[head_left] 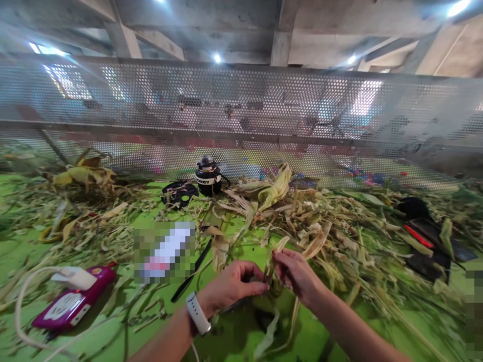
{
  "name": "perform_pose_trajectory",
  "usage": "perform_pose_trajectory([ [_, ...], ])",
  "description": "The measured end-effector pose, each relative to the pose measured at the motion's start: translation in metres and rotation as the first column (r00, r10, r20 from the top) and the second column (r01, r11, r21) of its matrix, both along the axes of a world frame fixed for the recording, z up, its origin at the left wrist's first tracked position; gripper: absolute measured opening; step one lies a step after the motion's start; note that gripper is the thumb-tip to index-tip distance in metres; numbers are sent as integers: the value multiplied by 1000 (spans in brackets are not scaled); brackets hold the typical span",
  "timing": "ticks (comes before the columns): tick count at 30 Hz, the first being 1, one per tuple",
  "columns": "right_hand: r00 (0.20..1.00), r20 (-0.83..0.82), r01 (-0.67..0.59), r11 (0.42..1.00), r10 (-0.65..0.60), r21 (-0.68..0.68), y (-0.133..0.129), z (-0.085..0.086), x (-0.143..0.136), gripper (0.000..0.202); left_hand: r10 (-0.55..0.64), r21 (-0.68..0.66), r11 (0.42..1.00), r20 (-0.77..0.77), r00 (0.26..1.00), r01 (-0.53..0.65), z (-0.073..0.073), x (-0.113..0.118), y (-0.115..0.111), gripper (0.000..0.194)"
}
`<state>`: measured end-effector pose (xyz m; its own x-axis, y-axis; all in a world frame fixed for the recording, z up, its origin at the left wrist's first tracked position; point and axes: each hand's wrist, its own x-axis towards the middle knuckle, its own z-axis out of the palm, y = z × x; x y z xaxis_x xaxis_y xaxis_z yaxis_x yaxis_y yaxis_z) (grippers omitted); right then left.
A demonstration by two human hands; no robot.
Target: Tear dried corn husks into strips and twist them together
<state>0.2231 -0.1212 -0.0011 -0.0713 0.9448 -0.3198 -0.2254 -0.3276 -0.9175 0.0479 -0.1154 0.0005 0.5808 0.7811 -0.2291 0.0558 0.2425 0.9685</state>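
Observation:
Both hands meet low in the middle, over the green table [222, 334]. My left hand [241, 282], with a white watch band on the wrist, is closed in a pinch on a dry corn husk strip [269, 265]. My right hand [296, 274] grips the same strip close beside it, fingers curled; its upper tip sticks out above them. Pale strips [268, 338] hang or lie below the hands. Just beyond is a heap of dry, yellowish husks [277, 191]. The exact spot between the fingertips is small and partly hidden.
A perforated metal screen [241, 105] runs along the back. Before it stand a black bottle [209, 176] and a black openwork item [180, 194]. At left lies a purple power strip [75, 301] with a white plug and cable. Dark items [426, 241] lie among scraps at right.

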Motion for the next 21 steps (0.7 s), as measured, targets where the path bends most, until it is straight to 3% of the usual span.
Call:
perform_pose_trajectory([
  [3,996,-86,-20,1000,21,12,1,-2,1,34,-44,-36,998,2,999,44,0,-3,1,29],
  [6,994,-110,21,998,-15,57,-2,-1,1,32,-5,-27,1000,46,999,6,2,-6,3,25],
  [7,997,-83,2,996,6,93,-3,1,2,31,24,-23,999,67,997,-22,3,-8,5,24],
  [9,988,54,-153,973,145,174,-6,8,4,29,79,-37,996,104,991,-76,4,-12,10,24],
  [11,913,279,-365,903,298,227,-8,16,8,27,121,-52,992,135,983,-115,3,-16,15,24],
  [13,821,477,-472,844,315,256,-8,21,12,25,147,-63,988,167,975,-138,2,-20,19,23],
  [17,769,597,-490,811,230,319,-5,27,19,29,136,-70,990,219,966,-123,2,-22,21,23],
  [19,780,576,-496,803,245,330,-4,28,20,31,130,-84,990,228,965,-113,2,-22,20,22],
  [21,824,502,-456,832,261,315,-4,27,19,33,144,-98,987,226,963,-125,1,-20,19,22],
])
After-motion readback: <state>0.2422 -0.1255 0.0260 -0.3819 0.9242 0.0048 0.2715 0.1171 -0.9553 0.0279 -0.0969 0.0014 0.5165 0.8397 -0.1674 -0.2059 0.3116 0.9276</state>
